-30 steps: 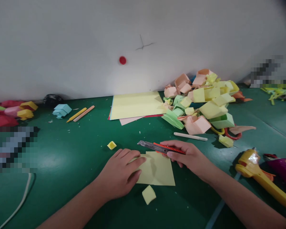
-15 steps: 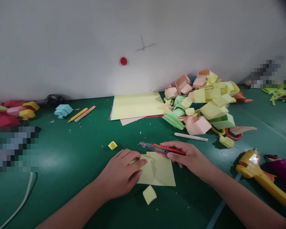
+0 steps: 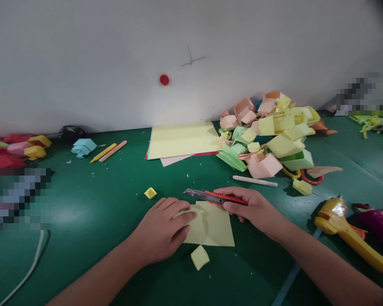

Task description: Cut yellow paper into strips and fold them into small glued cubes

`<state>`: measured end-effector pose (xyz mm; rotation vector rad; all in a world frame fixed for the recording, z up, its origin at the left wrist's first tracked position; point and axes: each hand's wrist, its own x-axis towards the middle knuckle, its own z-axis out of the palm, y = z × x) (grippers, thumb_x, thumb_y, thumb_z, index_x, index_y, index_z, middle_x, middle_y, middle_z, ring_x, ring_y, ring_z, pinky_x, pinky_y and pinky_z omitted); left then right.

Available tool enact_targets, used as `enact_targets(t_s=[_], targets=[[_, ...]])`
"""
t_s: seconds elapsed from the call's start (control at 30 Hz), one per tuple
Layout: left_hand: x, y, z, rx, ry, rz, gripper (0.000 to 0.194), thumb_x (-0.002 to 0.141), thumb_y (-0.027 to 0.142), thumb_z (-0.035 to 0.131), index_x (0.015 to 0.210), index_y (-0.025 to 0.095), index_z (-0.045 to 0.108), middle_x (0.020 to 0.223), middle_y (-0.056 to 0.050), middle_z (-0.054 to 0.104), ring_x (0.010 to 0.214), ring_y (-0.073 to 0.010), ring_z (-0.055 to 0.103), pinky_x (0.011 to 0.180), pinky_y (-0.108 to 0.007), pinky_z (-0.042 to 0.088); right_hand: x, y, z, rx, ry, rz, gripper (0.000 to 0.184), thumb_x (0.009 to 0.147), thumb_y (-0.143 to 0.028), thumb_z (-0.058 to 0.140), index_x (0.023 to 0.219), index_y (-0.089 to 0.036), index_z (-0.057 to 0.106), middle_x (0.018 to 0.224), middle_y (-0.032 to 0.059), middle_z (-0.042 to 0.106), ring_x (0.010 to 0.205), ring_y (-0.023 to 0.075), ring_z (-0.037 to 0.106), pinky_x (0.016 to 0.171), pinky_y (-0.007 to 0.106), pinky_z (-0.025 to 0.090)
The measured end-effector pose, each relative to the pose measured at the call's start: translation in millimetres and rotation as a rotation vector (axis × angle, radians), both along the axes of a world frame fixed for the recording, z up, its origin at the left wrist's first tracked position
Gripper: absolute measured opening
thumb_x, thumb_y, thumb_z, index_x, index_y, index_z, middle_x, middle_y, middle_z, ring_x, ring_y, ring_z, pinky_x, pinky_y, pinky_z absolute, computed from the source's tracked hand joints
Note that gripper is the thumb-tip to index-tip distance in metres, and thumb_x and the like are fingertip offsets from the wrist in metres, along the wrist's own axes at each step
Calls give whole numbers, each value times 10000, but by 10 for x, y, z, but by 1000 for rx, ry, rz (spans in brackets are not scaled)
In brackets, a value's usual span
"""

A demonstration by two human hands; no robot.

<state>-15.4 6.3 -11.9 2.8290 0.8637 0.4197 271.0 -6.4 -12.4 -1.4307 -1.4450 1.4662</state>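
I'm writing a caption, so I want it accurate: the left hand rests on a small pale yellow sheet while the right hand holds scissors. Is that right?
Not quite: the head view shows a utility knife, not scissors, in the right hand. The left hand does rest on the small pale yellow sheet.

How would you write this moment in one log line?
left hand: on flat, pale yellow paper | right hand: holding orange-black utility knife
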Motion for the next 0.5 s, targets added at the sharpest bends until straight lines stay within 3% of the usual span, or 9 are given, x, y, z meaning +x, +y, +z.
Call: enact_targets(t_s=[0.5], targets=[[-11,-5,-4,-3,-1,8,303,974,200,504,1243,223,640,1231,-111,643,1113,-270,569,921,-450,479,7,3,-17,10,1,10,426,890,-398,669,1293,-260,688,980,40,728,702,143,556,527,229,433]])
